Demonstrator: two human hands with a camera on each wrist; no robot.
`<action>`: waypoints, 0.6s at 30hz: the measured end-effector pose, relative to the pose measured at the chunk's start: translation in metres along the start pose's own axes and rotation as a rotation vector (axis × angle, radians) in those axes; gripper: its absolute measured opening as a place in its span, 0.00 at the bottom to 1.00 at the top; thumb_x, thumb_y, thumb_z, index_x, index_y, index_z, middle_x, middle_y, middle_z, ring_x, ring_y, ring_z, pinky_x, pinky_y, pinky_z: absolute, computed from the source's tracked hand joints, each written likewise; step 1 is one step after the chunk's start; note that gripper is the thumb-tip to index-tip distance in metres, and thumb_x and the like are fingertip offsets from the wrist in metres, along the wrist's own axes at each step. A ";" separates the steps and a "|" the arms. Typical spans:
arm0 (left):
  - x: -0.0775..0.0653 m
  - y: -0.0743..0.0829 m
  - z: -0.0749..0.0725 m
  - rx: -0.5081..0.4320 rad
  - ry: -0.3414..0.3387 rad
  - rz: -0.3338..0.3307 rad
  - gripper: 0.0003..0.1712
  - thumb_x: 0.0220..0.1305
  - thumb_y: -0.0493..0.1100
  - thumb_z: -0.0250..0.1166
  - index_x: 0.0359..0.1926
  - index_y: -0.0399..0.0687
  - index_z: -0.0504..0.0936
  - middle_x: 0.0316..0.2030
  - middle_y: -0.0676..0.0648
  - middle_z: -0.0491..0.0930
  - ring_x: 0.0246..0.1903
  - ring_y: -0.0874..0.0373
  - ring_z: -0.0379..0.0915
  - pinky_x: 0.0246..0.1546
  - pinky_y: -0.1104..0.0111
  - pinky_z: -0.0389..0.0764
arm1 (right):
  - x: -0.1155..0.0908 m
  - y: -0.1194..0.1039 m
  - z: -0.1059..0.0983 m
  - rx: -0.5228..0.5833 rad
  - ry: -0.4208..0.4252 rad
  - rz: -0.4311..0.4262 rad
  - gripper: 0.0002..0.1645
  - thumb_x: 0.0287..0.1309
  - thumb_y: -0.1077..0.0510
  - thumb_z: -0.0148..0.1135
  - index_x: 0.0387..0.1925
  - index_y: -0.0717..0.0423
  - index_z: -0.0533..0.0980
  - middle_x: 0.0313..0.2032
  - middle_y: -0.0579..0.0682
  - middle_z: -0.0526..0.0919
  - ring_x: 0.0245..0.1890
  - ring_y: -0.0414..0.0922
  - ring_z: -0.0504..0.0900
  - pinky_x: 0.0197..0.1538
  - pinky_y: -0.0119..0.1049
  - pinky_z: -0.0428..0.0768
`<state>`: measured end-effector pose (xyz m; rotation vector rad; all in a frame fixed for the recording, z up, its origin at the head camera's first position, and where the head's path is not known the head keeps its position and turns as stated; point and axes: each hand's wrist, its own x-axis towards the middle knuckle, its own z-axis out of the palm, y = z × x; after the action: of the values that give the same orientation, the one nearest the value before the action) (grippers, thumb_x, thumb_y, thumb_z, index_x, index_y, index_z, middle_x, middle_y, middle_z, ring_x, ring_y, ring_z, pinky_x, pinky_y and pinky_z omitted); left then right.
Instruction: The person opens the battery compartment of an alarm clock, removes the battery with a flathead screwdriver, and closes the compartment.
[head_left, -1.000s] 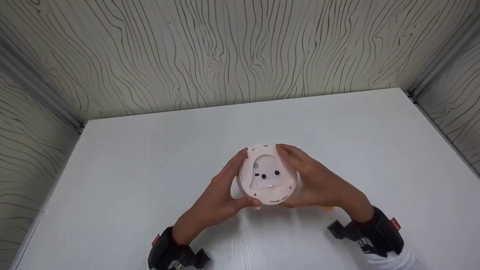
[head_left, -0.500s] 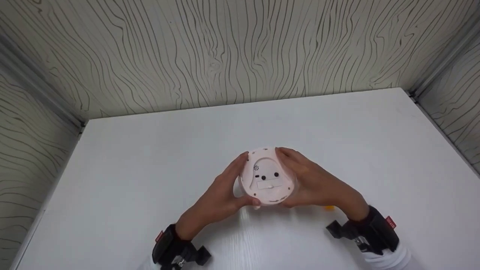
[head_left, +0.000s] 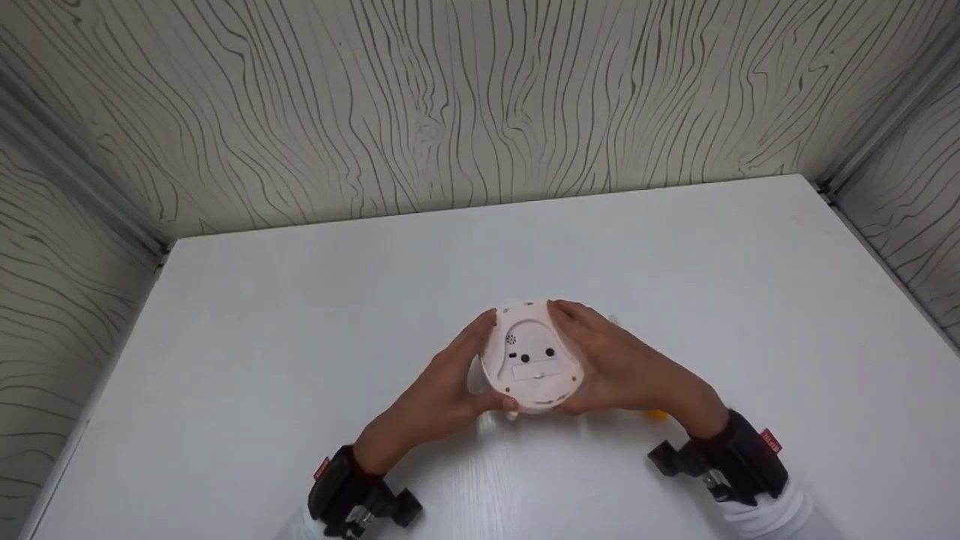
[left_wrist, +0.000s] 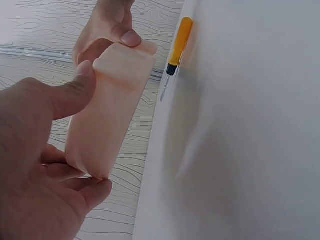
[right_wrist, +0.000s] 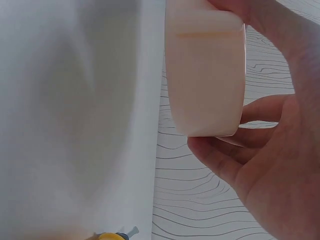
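Note:
Both hands hold a round, pale pink alarm clock (head_left: 534,390) above the table, its back facing the head camera. Two dark knobs, a small speaker grille and a battery cover show on that back; the face is turned away. At the clock's left edge my left hand (head_left: 439,397) grips with its thumb low and fingers higher. My right hand (head_left: 637,367) grips the opposite edge. In the left wrist view the clock's smooth side (left_wrist: 107,120) sits between thumb and fingertips, and the right wrist view shows the side (right_wrist: 207,85) likewise.
A yellow-handled screwdriver (left_wrist: 180,42) with a black collar and thin metal shaft lies on the white table (head_left: 300,322). In the head view the right hand mostly hides it. Wood-grain panels (head_left: 427,112) stand behind the table and on both sides.
The clock's top edge has dropped slightly in the head view and the clock has shifted a little left. My right wrist has moved left with it; both hands keep their grip.

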<state>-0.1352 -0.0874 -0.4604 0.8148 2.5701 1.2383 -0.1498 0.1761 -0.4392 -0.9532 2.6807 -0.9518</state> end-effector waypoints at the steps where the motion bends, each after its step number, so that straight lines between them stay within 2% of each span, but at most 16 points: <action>1: 0.000 -0.001 0.000 0.001 -0.003 0.000 0.60 0.52 0.61 0.70 0.77 0.51 0.45 0.77 0.49 0.47 0.76 0.55 0.44 0.74 0.56 0.57 | 0.000 0.000 0.001 -0.007 -0.003 0.005 0.70 0.37 0.41 0.79 0.75 0.62 0.50 0.72 0.56 0.58 0.70 0.52 0.64 0.66 0.54 0.71; 10: 0.002 -0.009 0.005 0.004 -0.017 0.000 0.61 0.52 0.58 0.71 0.77 0.50 0.45 0.77 0.49 0.47 0.76 0.55 0.44 0.74 0.57 0.56 | -0.001 0.002 0.006 -0.022 -0.019 0.050 0.70 0.40 0.33 0.75 0.76 0.58 0.49 0.73 0.54 0.57 0.71 0.49 0.62 0.66 0.53 0.71; 18: 0.002 -0.013 0.006 0.000 -0.035 0.011 0.60 0.54 0.58 0.71 0.77 0.46 0.45 0.77 0.48 0.46 0.76 0.55 0.43 0.74 0.57 0.54 | 0.001 0.003 0.009 0.001 -0.062 0.101 0.71 0.38 0.40 0.78 0.75 0.62 0.48 0.74 0.57 0.54 0.72 0.51 0.60 0.68 0.53 0.69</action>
<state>-0.1404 -0.0889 -0.4739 0.8436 2.5423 1.2159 -0.1493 0.1724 -0.4484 -0.8238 2.6481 -0.8886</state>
